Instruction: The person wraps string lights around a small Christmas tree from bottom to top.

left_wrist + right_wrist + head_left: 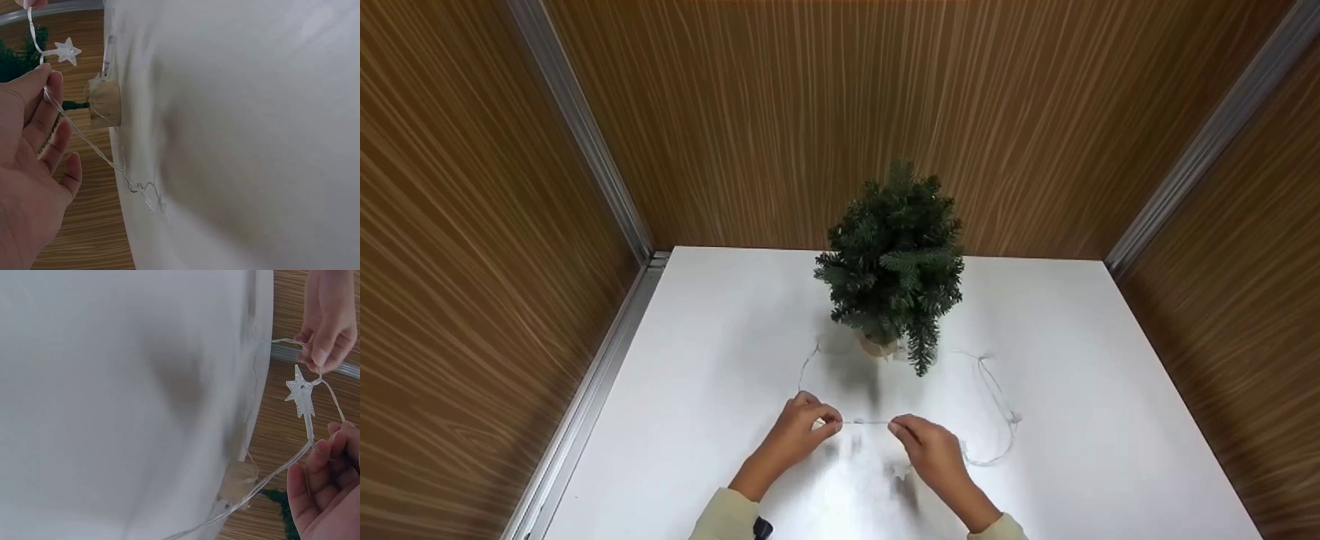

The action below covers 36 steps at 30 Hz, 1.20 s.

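A string of star lights [997, 397] with a thin clear wire is stretched between both hands above the white table. My left hand [797, 429] pinches the wire between thumb and fingertip. My right hand [934, 448] pinches it a short way to the right. Between them, a clear plastic star [68, 52] hangs from the taut span; a star [301, 391] also shows in the right wrist view. Just beyond the hands stands a small green artificial Christmas tree [894, 255] on a light round base [106, 104].
More wire loops over the table [1080, 360] on the right and runs left of the tree's base. Another star [901, 471] is near the right forearm. Wood-patterned panels [780, 120] with metal edge strips enclose the back and sides.
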Each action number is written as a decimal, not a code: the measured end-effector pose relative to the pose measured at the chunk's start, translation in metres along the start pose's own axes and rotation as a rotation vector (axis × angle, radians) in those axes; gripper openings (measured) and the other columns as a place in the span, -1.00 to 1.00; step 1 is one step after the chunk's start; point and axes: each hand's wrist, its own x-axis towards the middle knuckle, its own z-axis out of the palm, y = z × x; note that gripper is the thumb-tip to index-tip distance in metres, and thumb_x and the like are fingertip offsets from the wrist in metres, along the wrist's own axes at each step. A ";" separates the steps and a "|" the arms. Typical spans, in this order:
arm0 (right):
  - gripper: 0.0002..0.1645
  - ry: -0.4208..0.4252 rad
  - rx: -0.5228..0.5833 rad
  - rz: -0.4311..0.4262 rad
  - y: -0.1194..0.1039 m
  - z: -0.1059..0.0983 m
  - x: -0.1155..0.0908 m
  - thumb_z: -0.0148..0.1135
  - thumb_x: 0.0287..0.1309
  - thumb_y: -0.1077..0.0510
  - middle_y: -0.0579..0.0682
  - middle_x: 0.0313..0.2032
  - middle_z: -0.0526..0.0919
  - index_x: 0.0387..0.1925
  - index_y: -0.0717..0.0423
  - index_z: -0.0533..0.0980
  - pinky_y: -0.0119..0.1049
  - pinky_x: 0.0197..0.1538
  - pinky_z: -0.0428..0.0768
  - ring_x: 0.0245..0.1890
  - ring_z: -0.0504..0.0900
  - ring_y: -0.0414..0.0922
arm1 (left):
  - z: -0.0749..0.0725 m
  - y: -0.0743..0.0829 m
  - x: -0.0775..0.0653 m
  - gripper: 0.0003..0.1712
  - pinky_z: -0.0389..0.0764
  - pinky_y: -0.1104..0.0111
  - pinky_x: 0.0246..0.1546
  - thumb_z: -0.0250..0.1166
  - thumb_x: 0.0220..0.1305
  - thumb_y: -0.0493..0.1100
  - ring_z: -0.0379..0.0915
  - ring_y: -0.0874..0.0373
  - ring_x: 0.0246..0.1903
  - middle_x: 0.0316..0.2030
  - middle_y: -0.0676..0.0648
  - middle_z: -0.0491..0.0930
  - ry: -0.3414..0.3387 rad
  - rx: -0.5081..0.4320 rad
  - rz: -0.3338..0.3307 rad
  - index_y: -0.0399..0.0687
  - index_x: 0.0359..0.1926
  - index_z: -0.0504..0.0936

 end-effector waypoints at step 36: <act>-0.93 0.367 0.031 0.105 0.028 -0.091 0.025 0.32 0.31 0.25 -0.12 -0.58 0.58 -0.23 0.15 0.70 -0.56 -0.46 0.36 -0.57 0.43 -0.33 | -0.014 -0.006 -0.004 -0.92 0.41 0.28 -0.09 0.33 0.36 0.05 0.28 0.25 -0.12 -0.28 0.26 0.55 0.103 -0.003 0.062 0.27 -0.21 0.72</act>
